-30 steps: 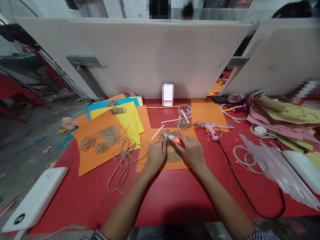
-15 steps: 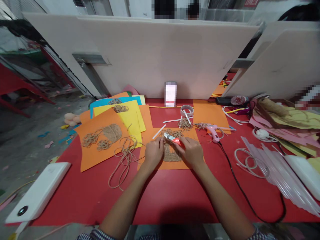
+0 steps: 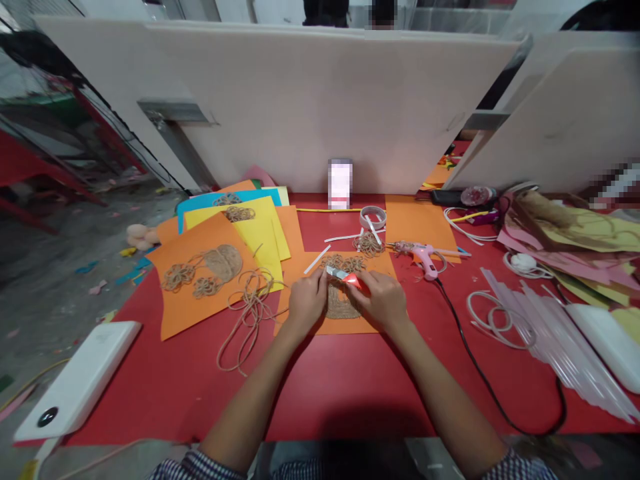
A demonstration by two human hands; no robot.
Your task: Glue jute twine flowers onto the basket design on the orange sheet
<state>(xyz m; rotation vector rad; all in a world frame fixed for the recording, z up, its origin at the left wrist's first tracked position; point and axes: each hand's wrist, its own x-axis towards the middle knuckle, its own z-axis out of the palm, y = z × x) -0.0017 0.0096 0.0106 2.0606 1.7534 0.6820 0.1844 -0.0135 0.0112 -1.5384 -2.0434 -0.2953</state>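
Note:
My right hand (image 3: pixel 380 300) grips a red-and-silver utility knife (image 3: pixel 344 278), its silver end pointing left over the work. My left hand (image 3: pixel 309 301) rests beside it, fingertips on coiled jute twine (image 3: pixel 345 263) and close to the knife's silver end. Both hands lie over an orange paper sheet (image 3: pixel 300 283). A basket shape of glued jute (image 3: pixel 343 308) sits on that sheet, partly hidden by my hands. Whether my left fingers pinch a strand is hard to see.
A loose tangle of twine (image 3: pixel 253 313) lies left of my hands, next to a jute-decorated orange sheet (image 3: pixel 200 280). A pink glue gun (image 3: pixel 425 260) and its black cord lie right, with glue sticks (image 3: pixel 555 347) beyond, all on a red table (image 3: pixel 320 400).
The whole view has shifted slightly. My hands and the knife stay almost where they were.

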